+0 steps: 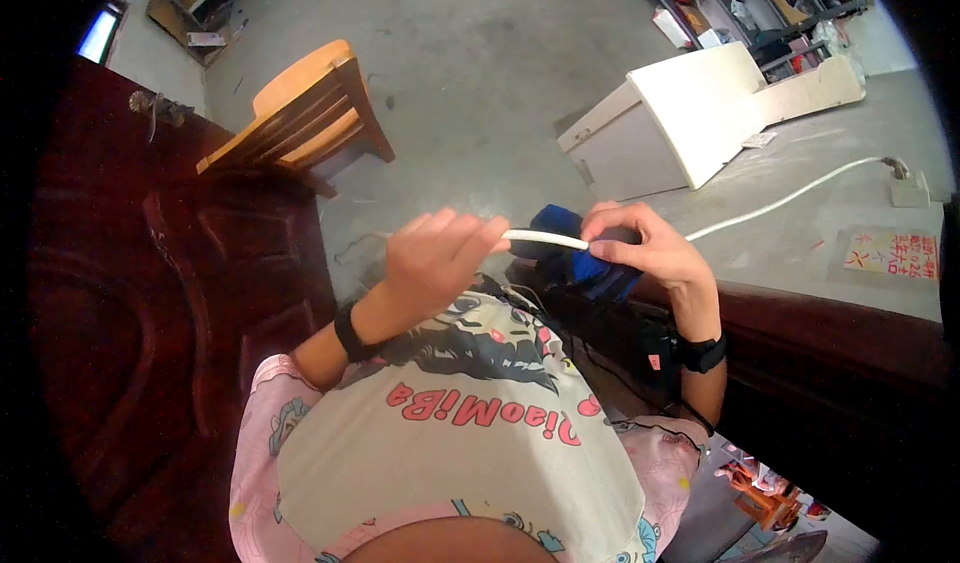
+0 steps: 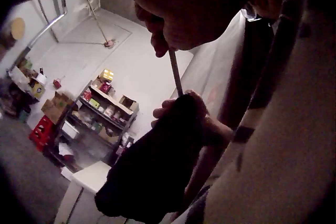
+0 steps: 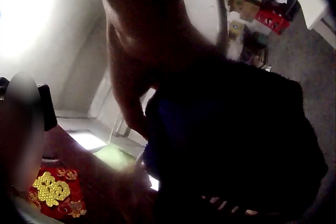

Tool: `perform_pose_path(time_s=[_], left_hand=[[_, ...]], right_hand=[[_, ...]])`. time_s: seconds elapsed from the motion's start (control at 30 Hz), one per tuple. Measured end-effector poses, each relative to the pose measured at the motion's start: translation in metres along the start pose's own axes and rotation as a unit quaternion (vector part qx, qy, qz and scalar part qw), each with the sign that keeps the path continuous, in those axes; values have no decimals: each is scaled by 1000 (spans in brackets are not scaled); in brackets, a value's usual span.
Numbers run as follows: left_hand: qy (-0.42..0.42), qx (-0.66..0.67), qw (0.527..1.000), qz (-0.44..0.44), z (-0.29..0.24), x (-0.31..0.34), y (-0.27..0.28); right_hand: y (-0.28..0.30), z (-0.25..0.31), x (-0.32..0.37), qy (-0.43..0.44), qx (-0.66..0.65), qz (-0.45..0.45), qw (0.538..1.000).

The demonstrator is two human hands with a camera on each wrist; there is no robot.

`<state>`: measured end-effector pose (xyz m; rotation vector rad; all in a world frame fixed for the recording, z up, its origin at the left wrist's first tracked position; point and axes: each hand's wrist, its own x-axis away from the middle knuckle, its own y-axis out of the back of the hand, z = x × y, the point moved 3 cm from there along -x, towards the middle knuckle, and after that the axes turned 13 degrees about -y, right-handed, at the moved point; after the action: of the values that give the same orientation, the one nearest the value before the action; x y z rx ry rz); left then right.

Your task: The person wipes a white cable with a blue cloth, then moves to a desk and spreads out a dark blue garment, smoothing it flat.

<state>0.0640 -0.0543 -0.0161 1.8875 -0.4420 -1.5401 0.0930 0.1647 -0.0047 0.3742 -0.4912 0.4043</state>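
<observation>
A white cable runs between both hands in front of the shirt. My left hand grips it with curled fingers. My right hand pinches it between thumb and fingertips, a short span away. Below the cable, close by the right hand, hangs a dark blue cloth. The cloth appears as a large dark shape in the left wrist view, overlapping part of the right hand. Most of the right wrist view is filled by this cloth. I cannot tell whether the right hand also holds it.
The cable leads right to a wall socket. A wooden chair stands ahead on the left, beside a dark red door. Ahead right are a white cabinet and loaded shelves. A dark wooden edge lies at the right.
</observation>
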Motion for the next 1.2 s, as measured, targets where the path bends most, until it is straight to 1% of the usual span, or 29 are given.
perform_pose_path(time_s=[0.03,0.1,0.23,0.3,0.33,0.4,0.43,0.5,0.63,0.7,0.77,0.83,0.9,0.93,0.97,1.0,1.03,1.07,1.13,1.2], left_hand=[[-3,-5,1000,2,0,0,0],[-7,-9,1000,4,1,1,-1],[-1,-4,1000,-2,4,3,0],[4,4,1000,3,5,4,2],[3,-9,1000,8,4,5,3],[2,-22,1000,14,3,7,5],[4,-16,1000,18,3,10,6],[5,-8,1000,24,0,12,5],[-6,4,1000,5,-2,10,8],[-11,8,1000,-3,-2,9,8],[-12,12,1000,-14,-2,10,7],[-5,15,1000,-3,-3,12,7],[2,18,1000,6,-2,14,7],[30,52,998,27,0,16,4],[57,86,993,48,2,18,1],[58,86,993,47,2,19,1],[72,110,990,46,3,21,0],[85,133,986,46,4,21,0],[92,150,983,44,4,17,-1],[98,166,980,40,3,9,-1]], right_hand=[[0,-1,0,0,0,0,1000],[1,-2,0,28,-14,10,999],[1,2,1,34,-22,4,999],[2,8,3,48,71,-40,996],[1,10,5,49,71,-41,995],[0,15,13,85,138,-121,979],[0,15,16,85,136,-121,980],[2,12,23,71,172,-153,970],[12,6,38,65,193,-172,964],[17,5,47,56,232,-215,947],[20,3,51,43,256,-226,939],[19,2,53,32,280,-237,930],[16,5,54,13,360,-289,887],[14,4,53,12,361,-290,886],[12,4,52,13,403,-322,857],[10,4,50,15,444,-353,824],[6,5,45,40,470,-374,799],[4,-1,37,41,470,-374,798],[0,-17,19,18,517,-387,763],[-11,-18,4,33,541,-405,736]])
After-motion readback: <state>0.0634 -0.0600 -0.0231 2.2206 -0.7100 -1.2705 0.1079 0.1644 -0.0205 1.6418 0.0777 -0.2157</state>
